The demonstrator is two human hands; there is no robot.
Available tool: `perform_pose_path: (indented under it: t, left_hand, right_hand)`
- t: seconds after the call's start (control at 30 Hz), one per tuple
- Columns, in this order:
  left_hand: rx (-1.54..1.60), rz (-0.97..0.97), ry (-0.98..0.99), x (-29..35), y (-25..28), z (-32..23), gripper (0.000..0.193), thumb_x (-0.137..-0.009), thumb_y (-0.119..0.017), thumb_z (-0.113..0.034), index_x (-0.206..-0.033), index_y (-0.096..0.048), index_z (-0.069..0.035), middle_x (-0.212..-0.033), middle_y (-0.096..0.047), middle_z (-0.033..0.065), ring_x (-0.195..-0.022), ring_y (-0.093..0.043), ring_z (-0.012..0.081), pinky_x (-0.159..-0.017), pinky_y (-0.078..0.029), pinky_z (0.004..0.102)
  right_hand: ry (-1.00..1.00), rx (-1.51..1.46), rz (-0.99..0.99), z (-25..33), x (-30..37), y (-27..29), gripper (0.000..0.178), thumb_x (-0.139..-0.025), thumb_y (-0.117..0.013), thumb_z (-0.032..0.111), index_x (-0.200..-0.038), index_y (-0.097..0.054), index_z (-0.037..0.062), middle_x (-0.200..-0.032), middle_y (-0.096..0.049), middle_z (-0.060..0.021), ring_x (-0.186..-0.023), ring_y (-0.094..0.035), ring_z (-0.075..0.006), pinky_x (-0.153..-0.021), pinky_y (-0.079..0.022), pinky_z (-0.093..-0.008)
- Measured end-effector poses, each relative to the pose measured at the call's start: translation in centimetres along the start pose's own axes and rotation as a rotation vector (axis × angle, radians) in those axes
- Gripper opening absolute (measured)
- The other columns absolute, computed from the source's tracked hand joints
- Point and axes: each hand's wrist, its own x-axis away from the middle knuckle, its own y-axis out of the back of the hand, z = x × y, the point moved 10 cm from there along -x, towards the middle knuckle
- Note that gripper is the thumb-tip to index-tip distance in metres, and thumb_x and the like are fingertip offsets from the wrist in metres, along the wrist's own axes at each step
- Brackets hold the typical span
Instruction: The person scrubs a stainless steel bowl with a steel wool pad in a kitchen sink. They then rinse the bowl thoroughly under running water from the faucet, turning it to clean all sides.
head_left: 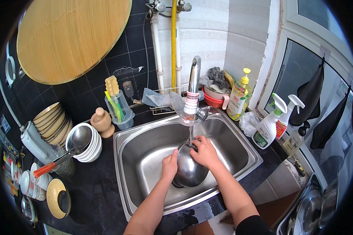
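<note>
Over the steel sink (135, 184) a round metal bowl (191, 170) is tilted, its shiny outside facing me. My left hand (169, 166) is closed on the bowl's left edge, thumb pointing up. At the top rim, my right hand (205, 152) is closed with fingers bent over a dark, wiry clump (190, 144) that looks like a steel wool scrubber, mostly hidden by the fingers. Water falls from the faucet (193, 78) onto the bowl's top beside the right fingertips. The inside of the bowl is out of sight.
Left on the dark counter are stacked white bowls (94, 150) with a ladle (81, 137), tan bowls (59, 125), a wooden pestle and mortar (102, 122) and a utensil holder (123, 113). Right stand a soap bottle (239, 96) and spray bottles (264, 129). Red basins (213, 101) sit behind.
</note>
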Motion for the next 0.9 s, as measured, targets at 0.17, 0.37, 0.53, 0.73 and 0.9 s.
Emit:
perform_pose_path:
  t: [0.17,0.37,0.53,0.73,0.9]
  left_hand:
    - [-0.043,0.104,0.044,0.1,-0.8,0.7,0.046,-0.09,-0.051,-0.036,-0.067,-0.055,0.004,-0.053,-0.046,0.0043,-0.053,-0.041,0.012,-0.053,-0.039,0.031]
    - [-0.086,0.061,-0.108,0.3,-0.6,-0.7,0.042,-0.09,-0.051,-0.031,-0.064,-0.05,0.002,-0.051,-0.043,0.0051,-0.053,-0.039,0.0107,-0.051,-0.038,0.0313]
    - [-0.112,0.017,-0.159,0.5,-0.1,-1.1,0.04,-0.09,-0.049,-0.029,-0.065,-0.05,0.003,-0.052,-0.045,0.0152,-0.048,-0.038,0.0182,-0.051,-0.038,0.0354]
    - [-0.193,0.039,-0.138,0.5,-0.4,-0.1,0.038,-0.092,-0.049,-0.025,-0.064,-0.049,0.001,-0.052,-0.041,0.0025,-0.054,-0.036,0.0085,-0.049,-0.035,0.0291]
    - [-0.195,0.009,-0.212,0.8,-0.3,-1.3,0.039,-0.091,-0.05,-0.023,-0.062,-0.045,0.002,-0.051,-0.039,0.0059,-0.052,-0.034,0.0101,-0.048,-0.035,0.0308]
  right_hand:
    - [0.155,-0.136,0.09,2.7,-0.4,-0.5,0.013,-0.075,-0.061,0.009,-0.087,-0.065,0.0072,-0.087,-0.057,-0.0109,-0.078,-0.058,-0.0296,-0.07,-0.049,-0.0376]
    - [0.113,-0.1,0.059,1.9,-0.8,-0.7,0.01,-0.074,-0.061,0.01,-0.082,-0.067,0.0075,-0.081,-0.056,-0.0094,-0.076,-0.058,-0.0272,-0.067,-0.048,-0.0365]
    - [0.171,-0.123,0.094,4.1,-0.2,-0.7,0.011,-0.073,-0.062,0.01,-0.081,-0.068,0.0089,-0.079,-0.056,-0.0098,-0.075,-0.058,-0.0274,-0.066,-0.048,-0.0368]
    - [0.111,-0.047,0.063,2.1,-0.9,-0.6,0.01,-0.073,-0.063,0.012,-0.081,-0.069,0.0105,-0.079,-0.056,-0.0081,-0.075,-0.058,-0.0271,-0.064,-0.048,-0.0363]
    - [0.099,-0.053,0.106,2.4,-0.6,-1.3,0.012,-0.072,-0.061,0.011,-0.081,-0.068,0.0106,-0.081,-0.055,-0.009,-0.077,-0.057,-0.0274,-0.066,-0.048,-0.0369]
